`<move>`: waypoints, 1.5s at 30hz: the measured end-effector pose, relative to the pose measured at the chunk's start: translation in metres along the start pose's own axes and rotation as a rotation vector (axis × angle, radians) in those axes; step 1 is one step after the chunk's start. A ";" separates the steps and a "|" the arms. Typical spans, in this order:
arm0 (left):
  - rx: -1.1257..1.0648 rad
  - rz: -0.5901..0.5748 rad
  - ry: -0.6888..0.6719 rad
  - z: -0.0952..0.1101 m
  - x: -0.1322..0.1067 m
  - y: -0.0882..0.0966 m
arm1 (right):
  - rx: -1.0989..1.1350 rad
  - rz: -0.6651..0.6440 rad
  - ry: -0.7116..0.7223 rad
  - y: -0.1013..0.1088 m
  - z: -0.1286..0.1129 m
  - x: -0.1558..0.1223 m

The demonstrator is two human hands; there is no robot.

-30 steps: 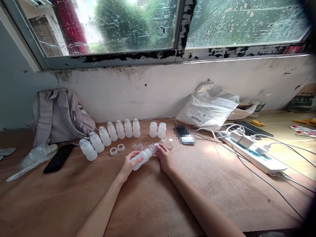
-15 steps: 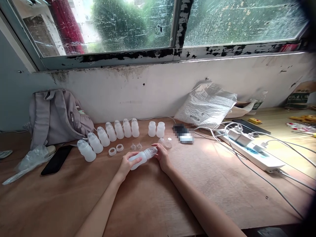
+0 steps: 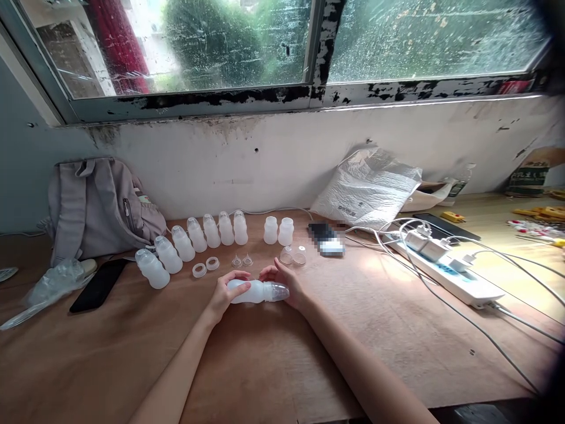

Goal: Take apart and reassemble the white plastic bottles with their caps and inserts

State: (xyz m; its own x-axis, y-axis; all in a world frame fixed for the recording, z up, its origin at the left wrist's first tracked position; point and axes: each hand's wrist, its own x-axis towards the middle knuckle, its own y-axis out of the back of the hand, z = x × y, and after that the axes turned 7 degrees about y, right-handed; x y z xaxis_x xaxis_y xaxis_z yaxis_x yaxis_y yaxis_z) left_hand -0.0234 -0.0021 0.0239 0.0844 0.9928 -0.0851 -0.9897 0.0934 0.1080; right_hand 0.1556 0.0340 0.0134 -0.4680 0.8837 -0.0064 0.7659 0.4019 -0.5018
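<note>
A white plastic bottle with a clear cap [image 3: 258, 291] lies on its side across my two hands, just above the wooden table [image 3: 273, 365]. My left hand [image 3: 225, 294] grips its base end. My right hand [image 3: 286, 281] holds the cap end, fingers curled over it. Behind them stands a curved row of several capped bottles [image 3: 189, 244], and two uncapped bottles [image 3: 278, 231]. Two white rings [image 3: 205, 268], two small clear nipples [image 3: 242, 261] and two clear caps [image 3: 293, 255] lie between the row and my hands.
A grey backpack [image 3: 101, 203] leans on the wall at the left, with a black phone [image 3: 99, 285] and a crumpled plastic bag [image 3: 48, 285] before it. A white bag [image 3: 368, 188], a power strip [image 3: 445, 268] with chargers and cables lie at the right.
The bottle has turned from a slant to lying level, cap end swung down toward me and to the right. Both hands moved slightly nearer with it.
</note>
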 end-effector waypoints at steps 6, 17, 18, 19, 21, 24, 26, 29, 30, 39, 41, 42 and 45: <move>-0.059 0.105 0.018 -0.002 0.001 -0.002 | 0.018 0.015 -0.070 0.002 0.003 0.000; -0.112 0.134 0.021 -0.006 0.000 -0.007 | 0.004 0.051 -0.056 -0.002 0.009 0.000; -0.092 0.143 0.011 -0.006 0.000 -0.008 | 0.004 0.045 -0.056 -0.002 0.010 0.000; -0.071 0.156 -0.001 -0.007 0.000 -0.008 | 0.006 0.037 -0.054 -0.003 0.011 0.000; -0.026 0.195 -0.035 -0.008 -0.001 -0.009 | 0.006 0.027 -0.042 -0.004 0.012 -0.001; 0.031 0.297 -0.099 -0.011 -0.004 -0.014 | -0.028 0.035 -0.021 -0.007 0.012 -0.003; 0.046 0.363 -0.124 -0.014 -0.007 -0.017 | -0.043 0.042 -0.010 -0.010 0.011 -0.005; 0.031 0.416 -0.138 -0.018 -0.008 -0.021 | -0.035 0.041 0.034 -0.014 0.011 -0.006; 0.026 0.426 -0.143 -0.019 -0.008 -0.021 | -0.032 0.040 0.054 -0.015 0.012 -0.006; 0.153 0.406 -0.179 -0.010 -0.007 -0.018 | -0.389 0.307 0.263 -0.003 0.017 0.005; 0.137 0.427 -0.201 -0.006 -0.006 -0.016 | -0.557 0.442 0.353 -0.001 0.015 0.005; 0.109 0.456 -0.211 -0.006 -0.004 -0.014 | -0.607 0.467 0.380 -0.001 0.014 0.005; 0.005 0.545 -0.210 -0.010 0.004 -0.007 | -0.599 0.352 0.346 -0.006 0.013 0.000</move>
State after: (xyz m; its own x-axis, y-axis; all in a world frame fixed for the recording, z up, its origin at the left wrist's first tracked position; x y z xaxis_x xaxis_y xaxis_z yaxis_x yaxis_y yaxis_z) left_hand -0.0173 0.0007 0.0128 -0.4154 0.8912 0.1821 -0.8962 -0.4352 0.0856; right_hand 0.1452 0.0289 0.0055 -0.0640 0.9684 0.2412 0.9978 0.0576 0.0335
